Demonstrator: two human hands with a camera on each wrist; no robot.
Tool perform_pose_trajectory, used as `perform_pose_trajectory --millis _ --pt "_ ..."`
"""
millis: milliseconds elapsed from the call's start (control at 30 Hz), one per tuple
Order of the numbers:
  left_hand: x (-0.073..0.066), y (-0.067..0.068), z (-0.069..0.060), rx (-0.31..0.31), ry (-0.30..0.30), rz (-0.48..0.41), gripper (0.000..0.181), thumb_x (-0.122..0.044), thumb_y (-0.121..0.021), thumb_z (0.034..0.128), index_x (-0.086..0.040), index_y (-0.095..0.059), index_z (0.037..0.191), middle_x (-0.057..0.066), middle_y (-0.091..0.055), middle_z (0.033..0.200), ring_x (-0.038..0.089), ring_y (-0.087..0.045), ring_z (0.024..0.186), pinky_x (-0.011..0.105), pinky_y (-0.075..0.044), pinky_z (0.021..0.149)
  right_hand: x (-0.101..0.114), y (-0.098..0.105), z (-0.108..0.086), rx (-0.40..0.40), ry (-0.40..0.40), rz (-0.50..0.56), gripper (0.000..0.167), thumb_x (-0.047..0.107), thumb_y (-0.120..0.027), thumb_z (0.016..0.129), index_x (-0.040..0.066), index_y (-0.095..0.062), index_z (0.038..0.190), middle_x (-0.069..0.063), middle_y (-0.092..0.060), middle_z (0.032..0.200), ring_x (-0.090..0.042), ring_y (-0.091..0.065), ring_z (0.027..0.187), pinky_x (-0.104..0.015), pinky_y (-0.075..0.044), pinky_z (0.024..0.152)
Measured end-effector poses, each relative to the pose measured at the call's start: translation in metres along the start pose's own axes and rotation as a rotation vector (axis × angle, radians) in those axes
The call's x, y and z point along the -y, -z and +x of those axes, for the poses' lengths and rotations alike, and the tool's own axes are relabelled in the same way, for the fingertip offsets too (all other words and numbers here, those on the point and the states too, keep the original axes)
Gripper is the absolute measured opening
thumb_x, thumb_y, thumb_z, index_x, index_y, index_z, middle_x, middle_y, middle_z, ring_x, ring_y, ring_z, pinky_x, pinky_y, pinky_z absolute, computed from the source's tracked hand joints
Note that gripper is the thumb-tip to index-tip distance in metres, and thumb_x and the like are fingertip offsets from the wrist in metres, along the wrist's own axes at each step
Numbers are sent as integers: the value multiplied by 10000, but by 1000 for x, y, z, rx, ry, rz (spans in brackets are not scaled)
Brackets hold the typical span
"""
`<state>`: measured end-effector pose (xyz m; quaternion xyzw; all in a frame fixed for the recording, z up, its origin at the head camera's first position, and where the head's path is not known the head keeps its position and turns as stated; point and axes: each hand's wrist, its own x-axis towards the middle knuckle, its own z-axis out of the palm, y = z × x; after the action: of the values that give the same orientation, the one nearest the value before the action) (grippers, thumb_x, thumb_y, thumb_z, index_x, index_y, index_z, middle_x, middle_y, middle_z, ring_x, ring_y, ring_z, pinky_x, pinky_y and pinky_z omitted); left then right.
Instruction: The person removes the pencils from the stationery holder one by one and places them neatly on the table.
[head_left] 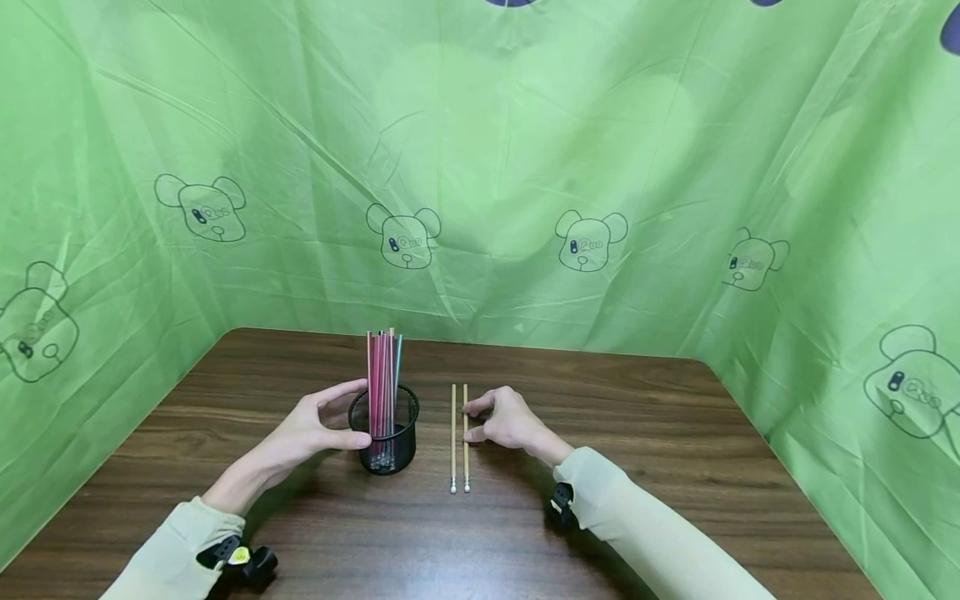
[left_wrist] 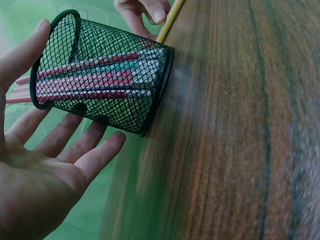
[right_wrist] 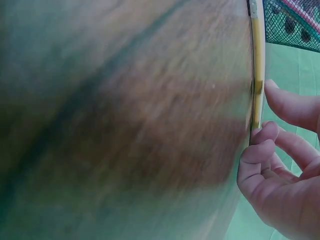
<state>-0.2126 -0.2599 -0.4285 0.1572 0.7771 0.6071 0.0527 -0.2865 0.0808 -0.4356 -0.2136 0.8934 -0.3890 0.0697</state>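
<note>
A black mesh pencil cup (head_left: 401,450) stands upright on the table, holding several pink, red and blue pencils (head_left: 382,375). My left hand (head_left: 311,429) holds this cup from its left side, thumb at the near rim and fingers around the far side. In the left wrist view the thumb tip is at the cup's rim. To the right of the cup lie two yellow pencils, a left one (head_left: 453,433) and a right one (head_left: 466,454), side by side with erasers toward me. The thumb and fingertips of my right hand (head_left: 508,419) touch the right pencil's side, spread apart along it.
The brown wood-grain table (head_left: 637,417) is bordered at the back and sides by a green cloth (head_left: 495,167) printed with bear heads. A wrist camera (head_left: 258,567) juts from the left sleeve, and another dark device (head_left: 561,500) sits on the right cuff.
</note>
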Motion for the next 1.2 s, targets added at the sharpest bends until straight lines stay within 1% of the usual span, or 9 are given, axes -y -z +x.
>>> perform_pose_trajectory --millis 133,367,467,600,667,833,1000,1067,1200 --pt "0 0 1 6 2 -6 825 -158 -846 893 -87 -435 1604 240 -482 1556 396 -490 1390 544 -383 1086 -1 3 -3 -17 7 22 398 100 -945 770 41 -813 1141 -47 -791 1046 -254 -679 1148 -461 -478 1046" --pt "0 0 3 17 7 -21 829 -146 -840 900 -85 -420 1612 244 -484 1552 405 -516 1372 407 -446 1037 -3 9 -12 -44 7 41 385 114 -938 781 48 -815 1140 -44 -787 1050 -232 -679 1123 -436 -497 1002" --pt "0 0 3 14 11 -15 832 -147 -841 900 -88 -418 1614 245 -480 1555 411 -512 1374 396 -448 1027 -3 11 -16 -46 26 38 388 106 -931 784 35 -811 1146 -64 -785 1053 -178 -683 948 -393 -521 915" --pt "-1 0 3 13 13 -6 833 -153 -841 899 -96 -419 1615 243 -483 1554 419 -503 1382 450 -430 1045 1 13 -21 -32 19 73 395 89 -913 807 17 -795 1176 -101 -777 1095 -99 -621 674 -329 -528 805" --pt "-2 0 3 13 13 -4 830 -156 -840 900 -102 -422 1615 242 -478 1558 421 -489 1393 491 -415 1060 4 13 -23 -26 12 101 396 79 -902 820 8 -786 1191 -119 -773 1111 -82 -599 596 -310 -531 759" --pt "-3 1 1 10 18 -5 825 -146 -832 907 -104 -416 1618 251 -454 1572 430 -462 1412 545 -384 1081 14 10 -25 -14 41 121 397 79 -895 827 -8 -779 1197 -136 -776 1091 -63 -581 604 -277 -509 663" --pt "-1 1 1 12 24 -10 820 -126 -824 912 -86 -409 1618 258 -452 1573 439 -473 1404 480 -418 1058 26 7 -27 -4 75 117 388 97 -893 839 7 -783 1200 -122 -775 1062 -67 -549 634 -250 -470 608" --pt "-1 1 0 10 23 -7 821 -130 -828 909 -82 -412 1616 259 -452 1574 439 -474 1401 454 -426 1045 32 7 -28 -2 89 116 372 99 -889 848 29 -790 1200 -88 -774 1028 -62 -533 625 -242 -451 585" --pt "0 1 1 11 21 -5 821 -132 -828 909 -83 -413 1616 253 -459 1571 433 -488 1393 431 -425 1042 43 7 -28 5 107 118 347 114 -882 862 83 -801 1198 11 -733 877 -46 -477 573 -233 -408 545"
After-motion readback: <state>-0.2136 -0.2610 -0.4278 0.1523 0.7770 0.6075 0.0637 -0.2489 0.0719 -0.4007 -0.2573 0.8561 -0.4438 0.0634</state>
